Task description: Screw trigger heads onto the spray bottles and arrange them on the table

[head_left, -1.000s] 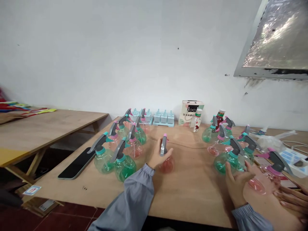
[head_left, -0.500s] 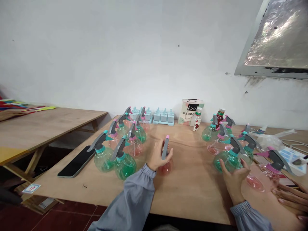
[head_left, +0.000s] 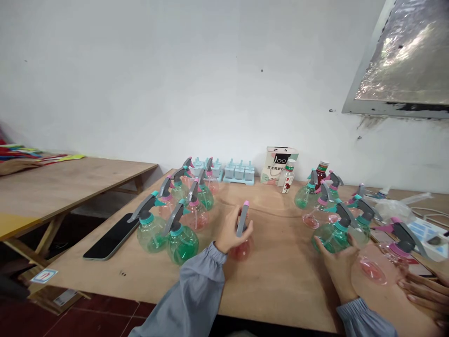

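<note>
My left hand (head_left: 234, 230) is wrapped round the neck of a pink spray bottle (head_left: 242, 249), which stands on the wooden table. Its grey spray head with a pink tip rises between thumb and fingers. At the right, my right hand (head_left: 339, 267) has its thumb and fingers on either side of a green spray bottle (head_left: 329, 235), gripping its round body from the front. Close beside that hand stands another pink spray bottle (head_left: 382, 264). Green and pink spray bottles stand in a group left of my left hand, among them a green one (head_left: 182, 245).
A phone (head_left: 111, 238) lies at the table's left edge. Light blue ice-pop moulds (head_left: 239, 172), a paper bag (head_left: 275, 168) and a white-labelled bottle (head_left: 287, 177) stand along the wall. Another person's hand (head_left: 426, 295) rests at the far right, near a plastic bag (head_left: 394, 206).
My right hand has moved slightly left and closed in on the green spray bottle, its fingers now against it. My left hand stays on the pink spray bottle.
</note>
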### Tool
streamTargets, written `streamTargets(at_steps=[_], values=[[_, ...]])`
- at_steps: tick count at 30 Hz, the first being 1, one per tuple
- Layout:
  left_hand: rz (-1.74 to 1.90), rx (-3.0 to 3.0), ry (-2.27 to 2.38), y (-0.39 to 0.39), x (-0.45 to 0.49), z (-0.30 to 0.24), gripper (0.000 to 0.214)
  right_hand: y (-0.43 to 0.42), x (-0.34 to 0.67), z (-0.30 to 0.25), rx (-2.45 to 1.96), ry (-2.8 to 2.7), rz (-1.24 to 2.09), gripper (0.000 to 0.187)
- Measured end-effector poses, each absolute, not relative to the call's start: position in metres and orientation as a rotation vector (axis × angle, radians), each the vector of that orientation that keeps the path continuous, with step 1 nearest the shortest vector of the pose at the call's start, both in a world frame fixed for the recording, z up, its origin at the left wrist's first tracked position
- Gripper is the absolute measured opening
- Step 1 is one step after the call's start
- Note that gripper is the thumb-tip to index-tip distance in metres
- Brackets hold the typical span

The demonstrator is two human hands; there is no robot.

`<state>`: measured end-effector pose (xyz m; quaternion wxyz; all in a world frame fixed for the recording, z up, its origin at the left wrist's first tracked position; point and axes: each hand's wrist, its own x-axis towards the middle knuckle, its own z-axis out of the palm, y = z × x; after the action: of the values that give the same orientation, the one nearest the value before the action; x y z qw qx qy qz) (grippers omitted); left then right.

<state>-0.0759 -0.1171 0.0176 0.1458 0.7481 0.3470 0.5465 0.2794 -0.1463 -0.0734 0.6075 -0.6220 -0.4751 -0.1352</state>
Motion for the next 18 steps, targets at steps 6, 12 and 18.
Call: streamTargets(at_steps=[6, 12, 18], values=[[1.528, 2.205, 1.023, -0.119, -0.076, 0.02, 0.036, -0.145, 0.282, -0.076, -1.456, -1.067, -0.417, 0.113], [1.519, 2.26, 1.168, -0.118, -0.074, 0.018, 0.013, -0.144, 0.283, -0.078, -1.442, -1.078, -0.416, 0.114], [1.648, 2.137, 1.077, -0.115, -0.081, -0.002, 0.084, -0.144, 0.281, -0.077, -1.45, -1.05, -0.384, 0.112]])
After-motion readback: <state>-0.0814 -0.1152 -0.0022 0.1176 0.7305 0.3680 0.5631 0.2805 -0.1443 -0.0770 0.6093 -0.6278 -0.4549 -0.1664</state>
